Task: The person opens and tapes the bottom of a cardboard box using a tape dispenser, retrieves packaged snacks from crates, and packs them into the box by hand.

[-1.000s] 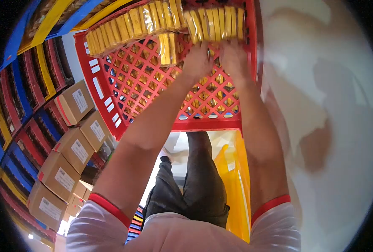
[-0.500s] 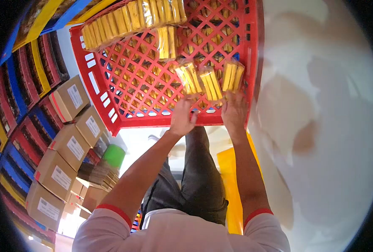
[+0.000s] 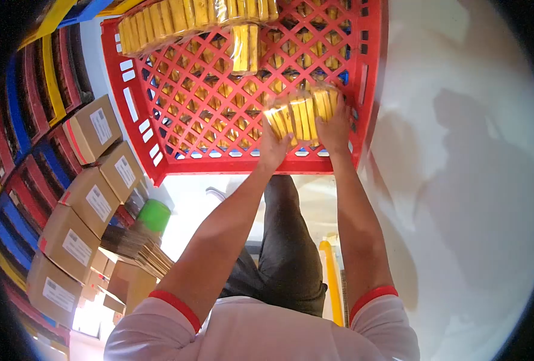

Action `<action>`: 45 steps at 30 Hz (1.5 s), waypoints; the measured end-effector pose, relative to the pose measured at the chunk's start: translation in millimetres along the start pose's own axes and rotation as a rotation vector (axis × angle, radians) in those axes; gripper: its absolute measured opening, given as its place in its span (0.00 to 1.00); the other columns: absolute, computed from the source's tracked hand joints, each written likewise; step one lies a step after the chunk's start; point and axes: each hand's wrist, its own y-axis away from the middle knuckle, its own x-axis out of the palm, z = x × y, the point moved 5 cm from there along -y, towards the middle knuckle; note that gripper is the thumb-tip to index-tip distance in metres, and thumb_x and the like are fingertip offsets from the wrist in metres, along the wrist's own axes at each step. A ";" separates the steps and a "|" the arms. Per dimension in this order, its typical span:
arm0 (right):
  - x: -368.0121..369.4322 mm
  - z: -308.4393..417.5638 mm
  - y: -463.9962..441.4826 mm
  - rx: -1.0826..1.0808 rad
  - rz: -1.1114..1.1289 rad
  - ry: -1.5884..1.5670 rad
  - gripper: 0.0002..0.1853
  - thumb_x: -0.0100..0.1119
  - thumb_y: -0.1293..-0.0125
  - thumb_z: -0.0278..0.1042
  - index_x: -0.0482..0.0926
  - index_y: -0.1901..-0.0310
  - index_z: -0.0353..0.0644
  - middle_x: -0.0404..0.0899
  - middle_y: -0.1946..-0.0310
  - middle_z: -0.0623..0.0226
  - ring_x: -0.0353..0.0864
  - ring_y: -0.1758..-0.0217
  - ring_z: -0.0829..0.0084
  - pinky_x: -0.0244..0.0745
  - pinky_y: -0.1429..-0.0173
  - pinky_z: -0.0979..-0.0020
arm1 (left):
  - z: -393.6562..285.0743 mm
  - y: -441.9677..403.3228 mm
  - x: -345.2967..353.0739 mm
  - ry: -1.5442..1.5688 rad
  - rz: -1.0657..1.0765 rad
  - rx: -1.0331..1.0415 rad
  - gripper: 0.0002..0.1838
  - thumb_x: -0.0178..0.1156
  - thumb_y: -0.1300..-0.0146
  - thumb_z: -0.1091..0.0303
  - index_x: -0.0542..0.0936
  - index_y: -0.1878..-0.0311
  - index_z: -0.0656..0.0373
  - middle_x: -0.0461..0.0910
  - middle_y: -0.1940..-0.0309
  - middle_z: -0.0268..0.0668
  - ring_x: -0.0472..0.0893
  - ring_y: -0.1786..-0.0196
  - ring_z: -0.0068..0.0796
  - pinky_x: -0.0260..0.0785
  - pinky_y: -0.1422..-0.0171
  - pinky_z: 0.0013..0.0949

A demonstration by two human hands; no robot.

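Note:
Three clear-wrapped packs of yellow sticks stand side by side as one group, squeezed between my hands. My left hand presses on the group's left end, its thumb along the near side. At the right end, my right hand has its fingers round the outermost pack. Beneath them is the lattice floor of a red plastic crate. Further in, a single wrapped pack lies apart, just below a long row of similar packs along the far side. More yellow packs show through the lattice.
Stacked blue, red and yellow crates fill the left side. Labelled cardboard boxes stand beside them, with a green container and flattened cardboard nearby. A pale wall rises on the right; something yellow is by my leg.
My hands have closed in on the three packs from both sides. The packs, loosely spaced and tilted before, are now pushed together into one tight group.

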 end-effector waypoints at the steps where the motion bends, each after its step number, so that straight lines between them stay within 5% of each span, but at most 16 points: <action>1: 3.6 -4.7 6.5 -0.058 -0.015 0.029 0.51 0.70 0.38 0.31 0.51 0.17 0.40 0.64 0.24 0.39 0.67 0.22 0.44 0.61 0.19 0.50 | 4.4 8.6 -0.1 0.052 -0.054 -0.033 0.50 0.63 0.34 0.86 0.45 0.17 0.58 0.67 0.27 0.48 0.74 0.27 0.40 0.69 0.24 0.39; 4: 22.0 -31.5 21.7 0.083 0.209 -0.456 0.48 0.70 0.33 0.36 0.53 0.18 0.39 0.65 0.25 0.40 0.68 0.23 0.45 0.64 0.21 0.50 | -5.1 13.7 -0.5 0.229 -0.079 -0.120 0.44 0.66 0.33 0.83 0.53 0.20 0.60 0.71 0.30 0.47 0.75 0.29 0.38 0.69 0.24 0.40; 9: 21.5 -35.1 32.3 0.144 0.261 -0.447 0.43 0.67 0.28 0.47 0.58 0.20 0.38 0.70 0.26 0.47 0.72 0.24 0.50 0.66 0.22 0.53 | -23.1 5.2 -20.5 0.171 -0.002 -0.226 0.38 0.67 0.32 0.79 0.59 0.24 0.64 0.73 0.31 0.48 0.74 0.29 0.37 0.66 0.23 0.41; 11: -1.4 -9.6 48.5 0.087 0.235 -0.315 0.41 0.65 0.26 0.49 0.60 0.20 0.38 0.71 0.27 0.50 0.73 0.25 0.52 0.67 0.22 0.55 | -29.5 22.1 -40.7 0.149 -0.021 -0.165 0.41 0.64 0.26 0.67 0.53 0.18 0.66 0.74 0.30 0.48 0.76 0.30 0.36 0.68 0.26 0.39; 12: -14.6 4.9 61.7 0.200 0.313 -0.554 0.40 0.62 0.25 0.53 0.61 0.20 0.37 0.71 0.26 0.51 0.73 0.25 0.55 0.66 0.22 0.56 | -46.9 33.3 -57.0 0.143 -0.034 -0.149 0.41 0.64 0.26 0.67 0.53 0.18 0.66 0.74 0.30 0.48 0.76 0.30 0.36 0.68 0.26 0.39; 14: -31.5 21.2 89.7 0.293 0.394 -0.796 0.40 0.59 0.23 0.56 0.62 0.21 0.37 0.72 0.26 0.52 0.74 0.26 0.58 0.65 0.22 0.58 | -82.1 71.9 -93.0 0.219 0.009 -0.391 0.38 0.56 0.21 0.50 0.63 0.21 0.70 0.76 0.30 0.49 0.77 0.30 0.36 0.66 0.25 0.38; 17: -48.2 37.5 125.9 0.274 0.428 -0.574 0.40 0.54 0.21 0.62 0.64 0.21 0.38 0.70 0.24 0.54 0.73 0.27 0.62 0.65 0.23 0.60 | -118.9 127.7 -142.6 -0.093 0.067 -0.596 0.40 0.47 0.20 0.39 0.71 0.25 0.70 0.77 0.30 0.51 0.76 0.28 0.38 0.63 0.23 0.37; 19: -63.8 74.2 161.0 0.367 0.538 -0.575 0.41 0.53 0.22 0.66 0.68 0.23 0.38 0.67 0.23 0.54 0.70 0.25 0.64 0.63 0.23 0.62 | -147.6 161.8 -164.2 -0.070 0.002 -0.547 0.40 0.46 0.20 0.39 0.72 0.26 0.70 0.78 0.31 0.52 0.76 0.28 0.38 0.63 0.23 0.37; 22: -61.8 127.2 214.4 0.475 0.254 -0.782 0.41 0.58 0.25 0.67 0.72 0.27 0.37 0.77 0.33 0.62 0.72 0.32 0.70 0.64 0.27 0.67 | -172.0 211.9 -195.4 0.019 -0.102 -0.451 0.40 0.45 0.20 0.38 0.74 0.27 0.70 0.81 0.34 0.47 0.76 0.31 0.35 0.62 0.24 0.36; 26: -36.4 179.0 271.2 0.204 0.358 -0.778 0.38 0.56 0.22 0.60 0.69 0.26 0.34 0.74 0.29 0.60 0.65 0.22 0.68 0.54 0.19 0.63 | -165.5 283.2 -242.9 0.314 -0.216 -0.347 0.34 0.42 0.18 0.47 0.68 0.24 0.67 0.77 0.32 0.45 0.74 0.28 0.35 0.61 0.22 0.38; 27: -12.5 183.9 286.0 0.185 0.430 -0.862 0.29 0.52 0.19 0.54 0.73 0.28 0.39 0.78 0.35 0.62 0.77 0.31 0.65 0.76 0.33 0.60 | -166.4 301.8 -259.0 0.346 -0.254 -0.308 0.33 0.41 0.17 0.49 0.67 0.23 0.66 0.76 0.31 0.45 0.73 0.27 0.35 0.61 0.21 0.38; 31: -24.7 317.7 396.9 0.190 0.571 -0.911 0.26 0.50 0.18 0.53 0.77 0.34 0.38 0.80 0.39 0.60 0.85 0.43 0.69 0.87 0.48 0.65 | -205.8 395.1 -339.8 0.514 -0.373 -0.153 0.33 0.39 0.18 0.55 0.56 0.17 0.62 0.63 0.21 0.49 0.65 0.21 0.38 0.56 0.17 0.39; 36: 33.3 439.9 530.6 -0.053 0.769 -0.755 0.27 0.48 0.17 0.52 0.76 0.34 0.34 0.81 0.40 0.59 0.84 0.41 0.68 0.84 0.42 0.64 | -204.3 538.0 -481.6 0.673 -0.565 0.149 0.36 0.40 0.17 0.53 0.48 0.13 0.55 0.49 0.14 0.51 0.52 0.14 0.39 0.46 0.13 0.37; 38: 61.7 499.2 577.9 -0.245 0.829 -0.789 0.30 0.51 0.19 0.55 0.74 0.32 0.35 0.78 0.37 0.58 0.81 0.36 0.65 0.80 0.37 0.59 | -207.4 602.9 -540.7 0.398 -0.688 0.095 0.36 0.41 0.17 0.51 0.49 0.13 0.53 0.44 0.13 0.51 0.48 0.12 0.41 0.42 0.12 0.36; 42: 61.9 603.9 703.1 -0.348 0.887 -0.647 0.30 0.49 0.17 0.53 0.72 0.30 0.34 0.77 0.36 0.58 0.77 0.33 0.65 0.73 0.30 0.61 | -245.1 736.6 -615.8 0.331 -0.874 0.235 0.36 0.46 0.18 0.56 0.51 0.14 0.61 0.51 0.14 0.44 0.49 0.12 0.37 0.40 0.12 0.36; 45: 72.8 677.1 768.5 -0.713 0.977 -0.672 0.28 0.45 0.15 0.48 0.70 0.28 0.33 0.76 0.35 0.59 0.74 0.31 0.67 0.69 0.29 0.64 | -263.7 816.8 -660.5 0.323 -1.081 0.346 0.35 0.48 0.21 0.61 0.54 0.15 0.63 0.54 0.14 0.44 0.52 0.13 0.37 0.40 0.12 0.37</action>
